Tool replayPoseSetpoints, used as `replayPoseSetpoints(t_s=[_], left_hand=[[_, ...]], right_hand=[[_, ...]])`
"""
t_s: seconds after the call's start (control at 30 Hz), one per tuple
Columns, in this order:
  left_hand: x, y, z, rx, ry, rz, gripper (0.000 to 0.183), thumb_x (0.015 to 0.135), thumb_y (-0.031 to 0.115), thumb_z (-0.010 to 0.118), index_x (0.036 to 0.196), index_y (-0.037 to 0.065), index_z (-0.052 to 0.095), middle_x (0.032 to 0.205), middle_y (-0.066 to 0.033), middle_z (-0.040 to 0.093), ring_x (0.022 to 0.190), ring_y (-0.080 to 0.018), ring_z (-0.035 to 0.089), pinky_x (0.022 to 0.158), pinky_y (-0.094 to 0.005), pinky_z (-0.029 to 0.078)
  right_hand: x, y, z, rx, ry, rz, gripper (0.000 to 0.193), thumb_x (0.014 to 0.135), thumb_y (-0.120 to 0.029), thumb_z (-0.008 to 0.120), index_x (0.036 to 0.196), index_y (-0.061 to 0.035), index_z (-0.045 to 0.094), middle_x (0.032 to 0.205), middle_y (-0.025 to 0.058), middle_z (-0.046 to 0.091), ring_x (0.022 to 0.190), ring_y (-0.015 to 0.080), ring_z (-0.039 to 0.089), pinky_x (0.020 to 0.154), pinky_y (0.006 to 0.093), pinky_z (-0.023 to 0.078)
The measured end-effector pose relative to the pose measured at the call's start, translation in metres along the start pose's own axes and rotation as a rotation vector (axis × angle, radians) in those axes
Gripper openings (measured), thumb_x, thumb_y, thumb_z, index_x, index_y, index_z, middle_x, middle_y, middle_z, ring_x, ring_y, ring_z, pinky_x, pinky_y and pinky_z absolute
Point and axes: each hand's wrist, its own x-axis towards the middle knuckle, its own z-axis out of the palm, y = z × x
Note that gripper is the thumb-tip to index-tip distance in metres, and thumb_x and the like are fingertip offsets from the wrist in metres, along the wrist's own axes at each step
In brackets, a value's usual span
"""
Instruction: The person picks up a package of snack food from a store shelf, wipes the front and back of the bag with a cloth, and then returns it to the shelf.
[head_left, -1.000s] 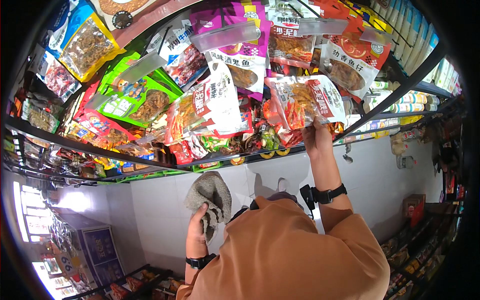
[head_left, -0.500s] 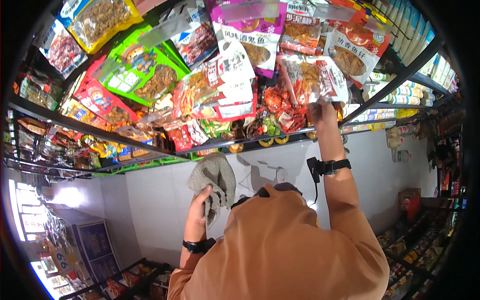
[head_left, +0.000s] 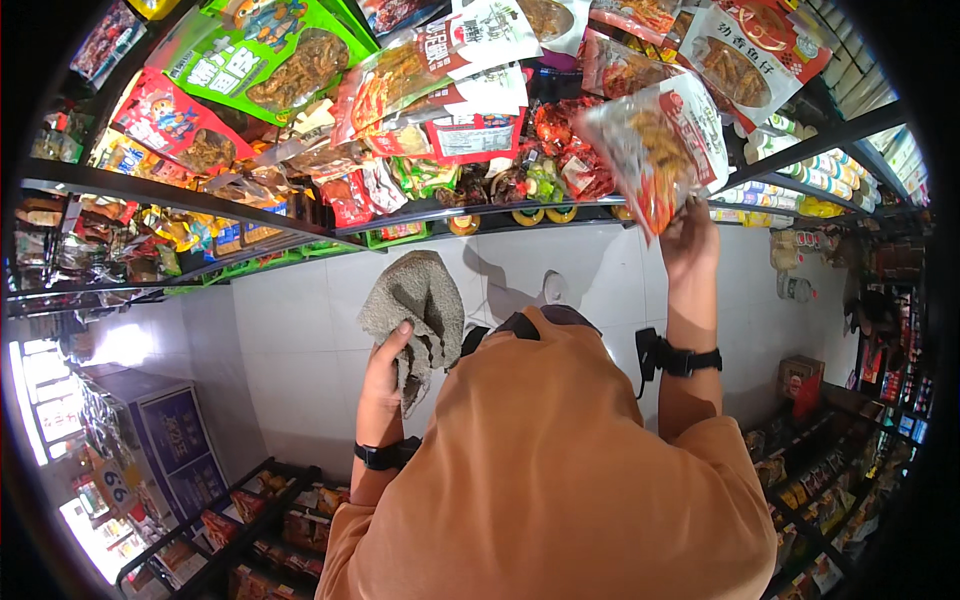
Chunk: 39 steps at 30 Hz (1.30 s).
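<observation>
Holding one thing in each of your two hands, you face one black rack (head_left: 220, 209) crowded with bagged snacks. Your right hand (head_left: 692, 238) is closed at the fingertips on the lower edge of one white-and-red packet (head_left: 662, 150), which has a clear front; it hangs tilted in front of the rack's front rail, one pointed corner reaching below that rail. Your left hand (head_left: 385, 368) is partly curled around one grey cloth (head_left: 415, 290), thumb on top, well apart from the packet and over the pale floor (head_left: 300, 340); the cloth hides most of your other fingers there. You wear two black bands, one on the left wrist (head_left: 378, 457) and one on the right (head_left: 690, 361), the latter with one small black block attached. Left of your packet, at least two more white-and-red bags (head_left: 430, 65) overlap; beyond them lie one large green bag (head_left: 300, 70) and one smaller red bag (head_left: 180, 120). One red-and-white bag (head_left: 740, 65) sits just beyond your packet, to its upper right. The little packets (head_left: 365, 195) along the front are too jumbled to count. Farther off, you have one purple box (head_left: 180, 440) at lower left and one brown carton (head_left: 800, 373) at right.
</observation>
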Motion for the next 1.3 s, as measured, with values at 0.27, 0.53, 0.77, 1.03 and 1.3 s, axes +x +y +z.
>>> replayPoseSetpoints(t_s=[0.27, 0.53, 0.77, 1.03, 1.3], left_hand=[[0.016, -0.002, -0.016, 0.238, -0.167, -0.091, 0.067, 0.082, 0.026, 0.067, 0.134, -0.001, 0.036, 0.126, -0.0114, 0.050, 0.114, -0.0244, 0.048, 0.096, -0.0374, 0.040], [0.037, -0.015, -0.008, 0.405, -0.599, -0.065, 0.053, 0.080, 0.011, 0.069, 0.127, 0.002, 0.046, 0.118, -0.0064, 0.055, 0.110, -0.0183, 0.051, 0.094, -0.0343, 0.041], [0.033, -0.033, 0.008, 0.403, -0.385, 0.145, 0.049, 0.081, 0.004, 0.067, 0.124, 0.001, 0.046, 0.117, -0.0061, 0.055, 0.107, -0.0168, 0.052, 0.092, -0.0329, 0.043], [0.014, -0.100, 0.008, 0.553, 0.020, 0.507, 0.042, 0.078, -0.005, 0.062, 0.118, -0.001, 0.050, 0.108, -0.0078, 0.059, 0.098, -0.0161, 0.056, 0.088, -0.0323, 0.046], [-0.079, -0.203, -0.019, 0.181, 0.761, 0.489, 0.037, 0.079, -0.006, 0.061, 0.116, -0.002, 0.053, 0.106, -0.0091, 0.060, 0.093, -0.0188, 0.059, 0.082, -0.0328, 0.049]], right_hand=[[-0.102, 0.040, -0.002, -0.590, -0.235, 0.020, 0.028, 0.090, -0.002, 0.041, 0.116, -0.0034, 0.051, 0.104, 0.0051, 0.057, 0.099, 0.0146, 0.054, 0.086, 0.0283, 0.044], [-0.163, 0.049, 0.051, -1.109, -0.612, 0.001, 0.019, 0.094, -0.002, 0.042, 0.109, 0.0028, 0.052, 0.099, 0.0070, 0.059, 0.091, 0.0123, 0.052, 0.085, 0.0257, 0.042], [-0.147, 0.046, 0.015, -1.146, -0.696, 0.170, 0.023, 0.096, -0.010, 0.046, 0.117, -0.0003, 0.047, 0.093, 0.0100, 0.060, 0.085, 0.0163, 0.056, 0.078, 0.0277, 0.044], [-0.072, 0.024, -0.011, -1.848, -1.277, -0.159, 0.038, 0.088, -0.020, 0.056, 0.123, -0.0054, 0.047, 0.097, 0.0180, 0.059, 0.088, 0.0370, 0.059, 0.075, 0.0426, 0.048], [0.019, 0.031, -0.087, -1.923, -1.588, -0.140, 0.031, 0.087, -0.023, 0.056, 0.115, -0.0113, 0.053, 0.096, 0.0155, 0.060, 0.090, 0.0351, 0.059, 0.076, 0.0421, 0.049]])
